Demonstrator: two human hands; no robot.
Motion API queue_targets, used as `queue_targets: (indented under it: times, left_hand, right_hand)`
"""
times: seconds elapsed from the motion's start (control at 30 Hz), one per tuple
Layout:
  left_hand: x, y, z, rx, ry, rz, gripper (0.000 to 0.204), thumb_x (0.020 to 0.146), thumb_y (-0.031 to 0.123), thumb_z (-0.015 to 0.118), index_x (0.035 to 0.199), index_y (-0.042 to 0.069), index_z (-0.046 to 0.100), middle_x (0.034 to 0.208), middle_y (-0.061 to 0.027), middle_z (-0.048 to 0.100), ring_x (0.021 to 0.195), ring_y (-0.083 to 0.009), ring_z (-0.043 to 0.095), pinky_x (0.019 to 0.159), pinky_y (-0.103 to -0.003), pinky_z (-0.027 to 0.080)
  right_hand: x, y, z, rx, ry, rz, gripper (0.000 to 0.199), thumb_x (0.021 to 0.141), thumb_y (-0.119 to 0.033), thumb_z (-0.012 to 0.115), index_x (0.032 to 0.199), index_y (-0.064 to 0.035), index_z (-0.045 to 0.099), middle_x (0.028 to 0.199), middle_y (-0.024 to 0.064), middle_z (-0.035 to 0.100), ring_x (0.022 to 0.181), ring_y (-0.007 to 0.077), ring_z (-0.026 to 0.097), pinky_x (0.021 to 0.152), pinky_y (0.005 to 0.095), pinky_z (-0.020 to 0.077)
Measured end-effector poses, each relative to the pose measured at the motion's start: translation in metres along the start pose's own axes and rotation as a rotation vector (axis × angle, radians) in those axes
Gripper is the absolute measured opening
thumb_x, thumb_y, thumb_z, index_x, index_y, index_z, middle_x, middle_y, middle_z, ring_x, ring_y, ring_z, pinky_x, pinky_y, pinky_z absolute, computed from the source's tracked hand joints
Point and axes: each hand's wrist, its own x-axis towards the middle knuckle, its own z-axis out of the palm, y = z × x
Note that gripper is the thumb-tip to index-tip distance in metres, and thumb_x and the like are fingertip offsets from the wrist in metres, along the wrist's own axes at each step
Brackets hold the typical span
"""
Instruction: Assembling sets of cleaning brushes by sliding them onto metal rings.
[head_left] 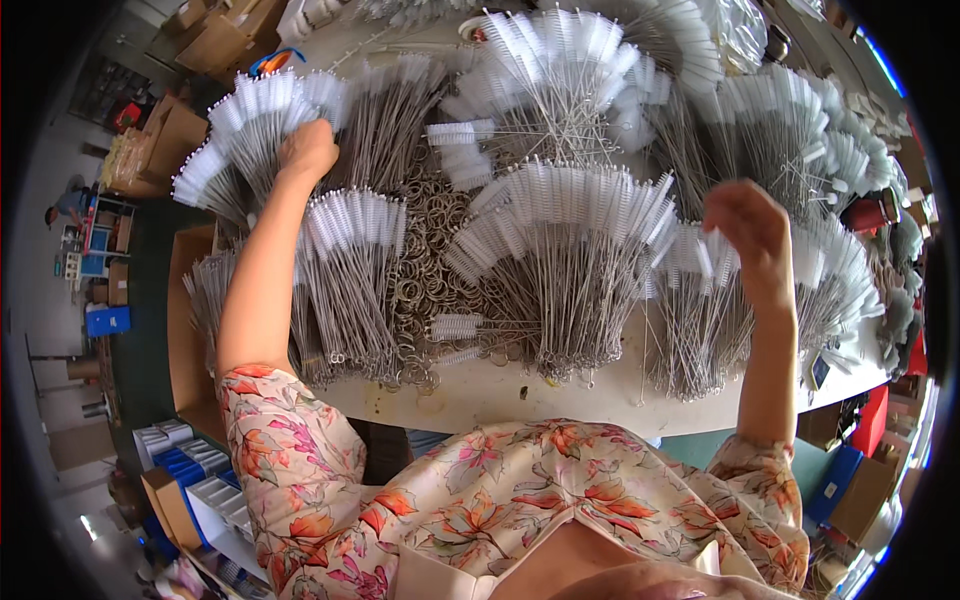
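Wire-handled brushes with white bristles lie in fanned bundles across the table. At the far left, my left hand (310, 150) is closed among one bundle of brushes (262, 115); its fingers face away, so what they grip is hidden. My right hand (748, 228), slightly blurred, hangs over the right-hand brushes (703, 262). Its fingers are loosely bent and apart, with nothing visible in them. Between my arms rests a large fan of brushes (570, 225), handles toward me. Left of that fan lies a heap of metal rings (428, 265).
Another brush pile (550, 60) stands at the back middle. A few brushes lie crosswise over the rings. The pale table's front edge (480, 405) runs close to my body. Cardboard boxes (160, 150) stand beyond the left side, and a blue bin (832, 485) is at the lower right.
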Motion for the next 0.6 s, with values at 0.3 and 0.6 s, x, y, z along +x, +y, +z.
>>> queue_targets:
  times: [0.3,0.6]
  left_hand:
    - [-0.006,0.034,-0.033,-0.704,0.631,0.140,0.025,0.087,0.034,0.048,0.091,0.011,0.058,0.084,-0.0162,0.064,0.079,-0.0356,0.062,0.067,-0.044,0.048]
    - [0.024,0.032,0.024,-0.593,0.321,0.220,0.021,0.081,0.024,0.058,0.083,0.004,0.063,0.079,-0.0163,0.065,0.076,-0.0321,0.063,0.068,-0.038,0.048]
  right_hand:
    - [0.090,0.024,0.000,-0.431,-0.068,0.014,0.019,0.082,-0.017,0.060,0.091,-0.0014,0.064,0.071,0.0033,0.063,0.063,0.0090,0.059,0.060,0.0250,0.0486]
    - [0.133,0.075,-0.007,-0.780,-0.078,0.265,0.021,0.074,-0.021,0.054,0.064,-0.0062,0.064,0.053,0.0030,0.060,0.054,0.0150,0.061,0.059,0.0296,0.0505]
